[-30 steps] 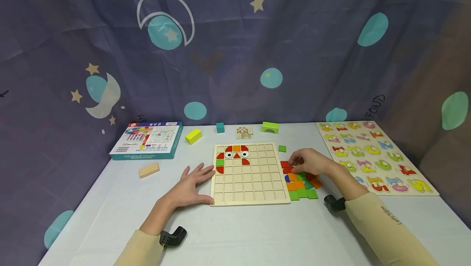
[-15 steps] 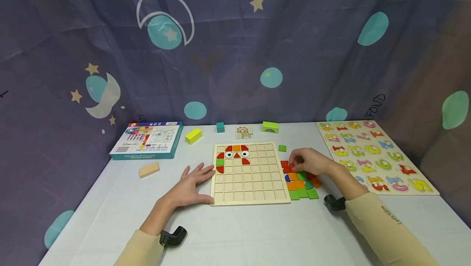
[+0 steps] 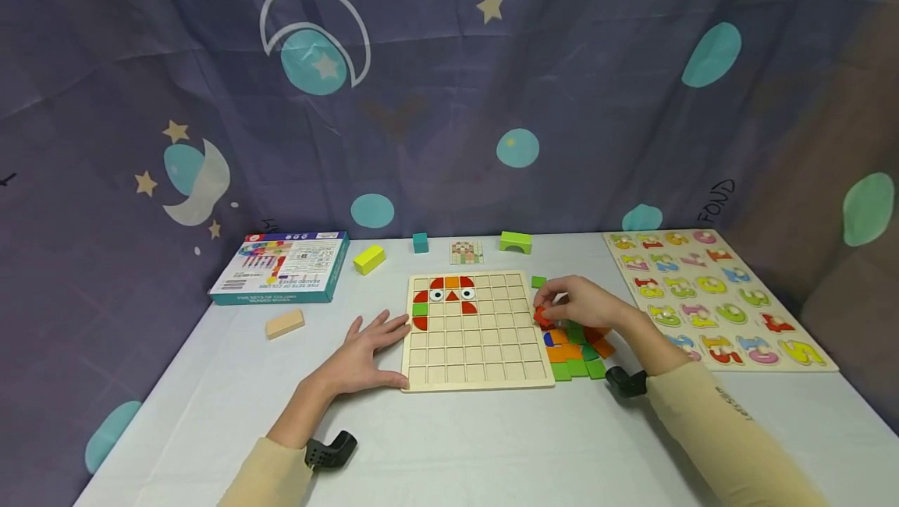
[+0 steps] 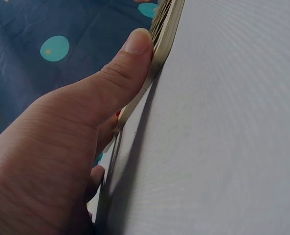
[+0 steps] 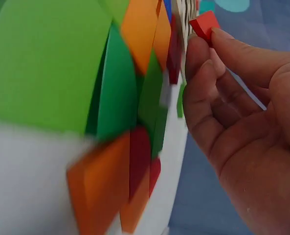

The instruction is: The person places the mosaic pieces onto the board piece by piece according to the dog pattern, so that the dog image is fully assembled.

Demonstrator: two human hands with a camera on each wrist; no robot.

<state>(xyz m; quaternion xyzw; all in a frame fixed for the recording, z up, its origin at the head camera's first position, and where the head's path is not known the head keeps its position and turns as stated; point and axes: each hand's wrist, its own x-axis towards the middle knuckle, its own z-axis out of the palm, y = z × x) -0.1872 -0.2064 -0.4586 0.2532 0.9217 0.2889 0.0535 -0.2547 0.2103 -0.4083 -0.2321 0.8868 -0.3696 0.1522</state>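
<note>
Since half a second ago, the right grip [image 3: 584, 303] has shifted toward the grid board [image 3: 485, 345] on its left, a red tile [image 5: 205, 22] pinched between thumb and fingertip, not yet placed. Loose tiles [image 3: 565, 353] lie below it. The left grip [image 3: 360, 359], fingers spread, touches the board's left edge.

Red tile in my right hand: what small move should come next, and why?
Probably carry the red tile over the gridded board: your right hand pinches it near the right edge, many cells lie bare, and your left hand touches the left edge.
</note>
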